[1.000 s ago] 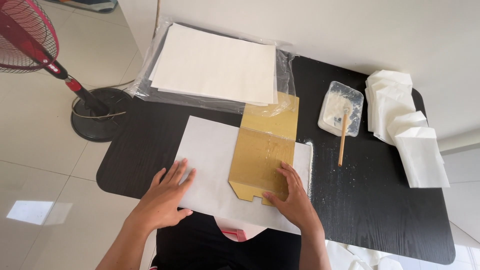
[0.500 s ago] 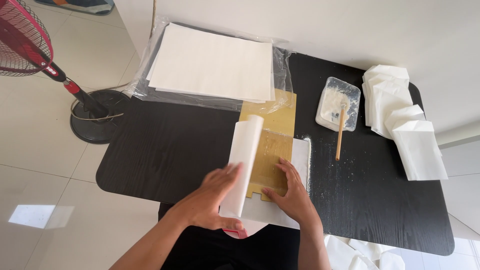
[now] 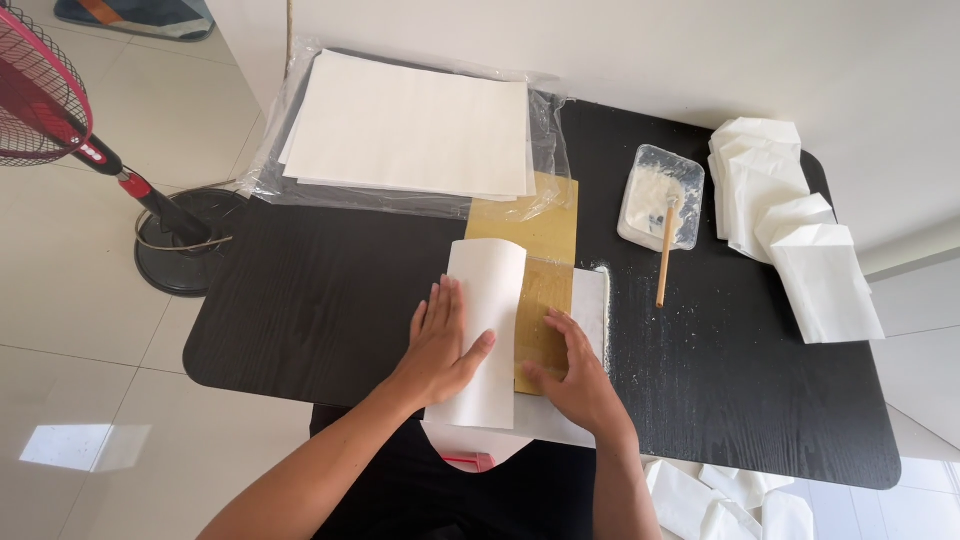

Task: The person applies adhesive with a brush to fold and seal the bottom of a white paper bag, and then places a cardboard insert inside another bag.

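You are mid-fold: your left hand (image 3: 445, 345) presses the white sheet (image 3: 487, 330) over the cardboard template (image 3: 540, 300) (fingers spread flat), your right hand (image 3: 580, 380) steadies it; next, crease firmly

a black table (image 3: 300, 300) with rounded corners is seen. on it are laid a plastic-wrapped stack of white sheets (image 3: 410, 130) far left, a clear tray of white paste (image 3: 660, 195), folded white bags (image 3: 790, 230) far right, and a brown template (image 3: 535, 290) over white paper (image 3: 590, 300) near the middle.
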